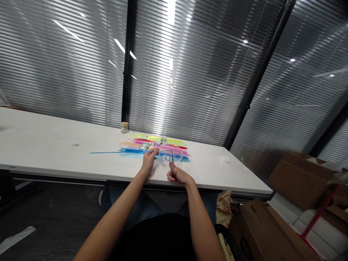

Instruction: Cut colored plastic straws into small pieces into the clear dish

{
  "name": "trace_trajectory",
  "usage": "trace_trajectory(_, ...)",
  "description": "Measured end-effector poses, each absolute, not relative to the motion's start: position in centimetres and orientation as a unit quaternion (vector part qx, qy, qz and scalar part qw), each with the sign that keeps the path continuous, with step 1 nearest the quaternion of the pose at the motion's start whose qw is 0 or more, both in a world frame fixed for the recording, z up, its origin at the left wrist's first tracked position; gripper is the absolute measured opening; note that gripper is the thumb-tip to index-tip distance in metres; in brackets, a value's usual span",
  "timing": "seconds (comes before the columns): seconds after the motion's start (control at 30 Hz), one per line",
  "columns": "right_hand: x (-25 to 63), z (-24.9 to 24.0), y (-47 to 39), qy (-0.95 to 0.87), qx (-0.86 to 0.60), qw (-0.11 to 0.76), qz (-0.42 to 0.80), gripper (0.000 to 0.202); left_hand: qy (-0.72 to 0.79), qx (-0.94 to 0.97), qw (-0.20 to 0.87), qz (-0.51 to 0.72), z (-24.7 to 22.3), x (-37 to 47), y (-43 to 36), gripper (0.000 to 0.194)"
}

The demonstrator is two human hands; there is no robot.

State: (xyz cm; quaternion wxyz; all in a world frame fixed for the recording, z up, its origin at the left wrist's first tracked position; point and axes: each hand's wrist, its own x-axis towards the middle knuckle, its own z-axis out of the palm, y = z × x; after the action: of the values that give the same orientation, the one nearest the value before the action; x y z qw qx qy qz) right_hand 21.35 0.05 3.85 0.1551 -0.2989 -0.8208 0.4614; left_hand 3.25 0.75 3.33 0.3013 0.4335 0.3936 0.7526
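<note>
My left hand (149, 159) pinches a long, thin blue strip (104, 152), which sticks out far to the left above the table. Closed round the rose-gold handles of a pair of scissors (172, 156) is my right hand (178, 174). The scissor blades point away from me and meet the strip's right end; whether they touch it I cannot tell. Under the blades is a clear round container (179, 156). Bundles of similar blue strips (130, 150) lie beneath my left hand, with pink, red and yellow bundles (176, 141) behind, some bearing small labels.
A small jar with a tan lid (124, 127) stands at the back edge of the white table (89, 166). Crumpled clear wrapping (224, 158) lies to the right. Cardboard boxes (293, 181) stack beside the table's right end. Windows with blinds (185, 72) rise behind.
</note>
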Motion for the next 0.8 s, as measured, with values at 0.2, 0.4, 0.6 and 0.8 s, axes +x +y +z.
trace_trajectory(0.2,21.35,3.93,0.02,-0.824,-0.297,0.150,0.458,0.081,0.380,0.465,0.290,0.745,3.32,3.30,0.73,0.026)
trace_trajectory(0.4,21.33,3.92,-0.04,-0.822,-0.300,0.151,0.460,0.081,0.361,0.502,0.270,0.738,3.51,3.42,0.55,0.031)
trace_trajectory(0.6,21.29,4.05,-0.17,-0.822,-0.306,0.151,0.456,0.081,0.350,0.513,0.263,0.738,3.64,3.47,0.44,0.034)
trace_trajectory(0.8,21.25,4.09,-0.25,-0.824,-0.313,0.151,0.447,0.080,0.351,0.507,0.265,0.741,3.88,3.60,0.18,0.038)
